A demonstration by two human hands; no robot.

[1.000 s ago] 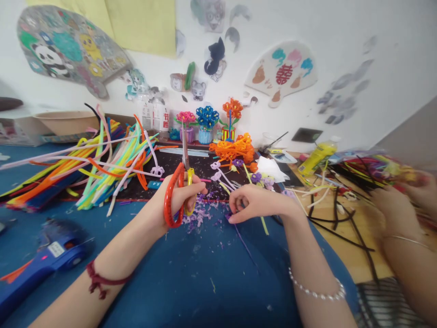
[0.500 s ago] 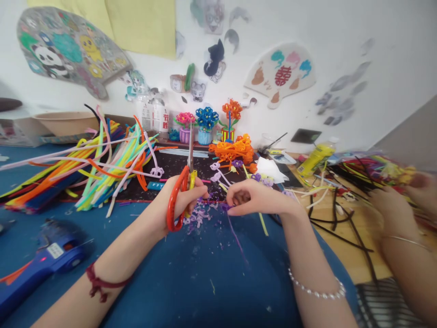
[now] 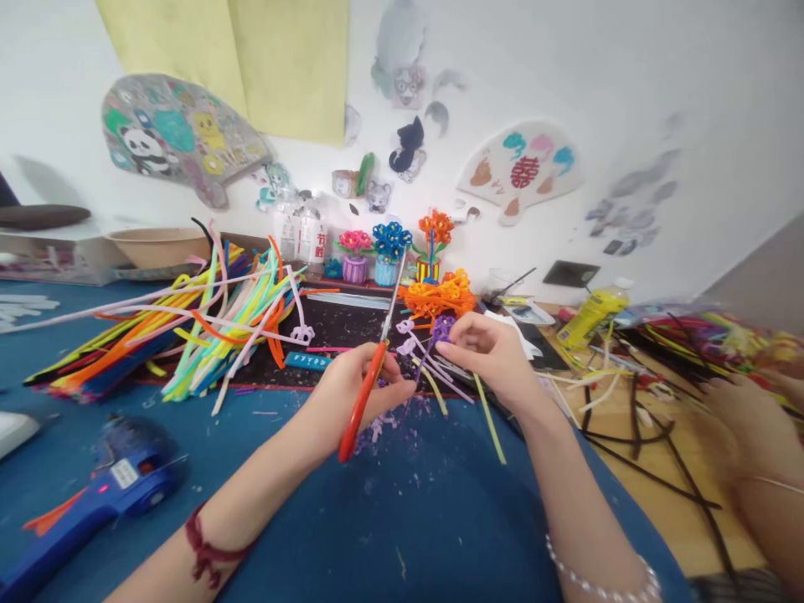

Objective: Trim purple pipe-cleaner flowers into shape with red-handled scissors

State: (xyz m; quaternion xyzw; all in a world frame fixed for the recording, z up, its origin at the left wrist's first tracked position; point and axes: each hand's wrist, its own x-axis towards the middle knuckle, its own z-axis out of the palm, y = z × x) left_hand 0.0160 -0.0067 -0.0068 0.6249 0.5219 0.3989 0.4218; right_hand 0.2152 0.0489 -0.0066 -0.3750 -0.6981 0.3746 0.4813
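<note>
My left hand (image 3: 358, 389) is closed around orange-handled scissors (image 3: 370, 381), blades pointing up and away over the blue table (image 3: 389, 519). My right hand (image 3: 493, 352) pinches a purple pipe-cleaner flower (image 3: 441, 325) by its thin stem, held just right of the scissor blades. Purple clippings (image 3: 383, 427) lie scattered on the cloth beneath both hands. More small purple and white pipe-cleaner flowers (image 3: 408, 335) rest on the black mat (image 3: 339, 322) behind.
A fan of coloured pipe cleaners (image 3: 188, 322) covers the left. A blue glue gun (image 3: 106, 494) lies front left. Orange shapes (image 3: 440, 293) and three potted pipe-cleaner flowers (image 3: 389, 243) stand at the back. Another person's hand (image 3: 747, 427) works among dark stems at right, near a yellow bottle (image 3: 594, 306).
The camera view tilted up. My right hand rose from the table, lifting the purple flower off the cloth. My left hand turned, so the scissors now show edge-on, blades tilted right.
</note>
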